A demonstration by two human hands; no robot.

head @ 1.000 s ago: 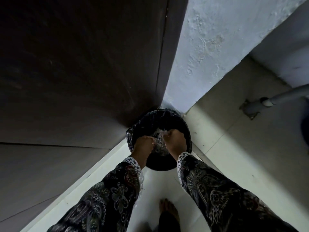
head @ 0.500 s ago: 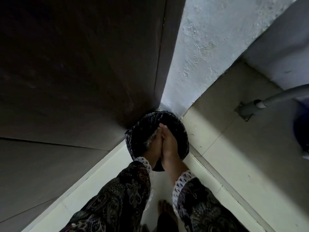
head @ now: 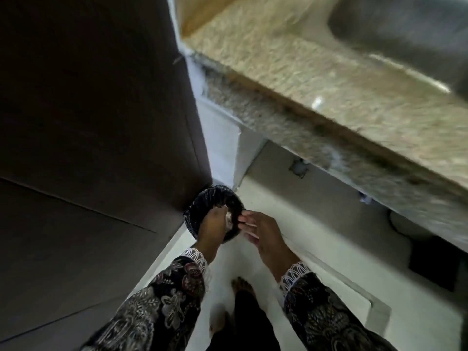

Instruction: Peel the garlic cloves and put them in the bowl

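Down on the floor, in the corner: a black-lined bin (head: 215,198) stands where the dark door meets the white wall, and both hands hang over it.
Left hand: the left hand (head: 211,228) is above the bin mouth, fingers curled down around something pale, which I take to be garlic skins; the blur keeps me from being sure.
Right hand: the right hand (head: 260,230) is just beside the bin's near rim, fingers (head: 244,219) straight and loose, holding nothing I can see.
Why so held: hands kept over the opening would let loose skins fall into the liner, not on the floor (head: 253,269).
Garlic and bowl: neither cloves nor bowl show in this view; I cannot tell where they are.
Table: a speckled stone table (head: 329,79) with a steel sink (head: 405,24) runs up on the right, both blurred.
Stage: this looks like clearing peel waste, a side step of the peeling.
Risk: light skins may cling to the fingers or drift past the rim.
Feet: bare feet (head: 241,286) stand just below the hands.
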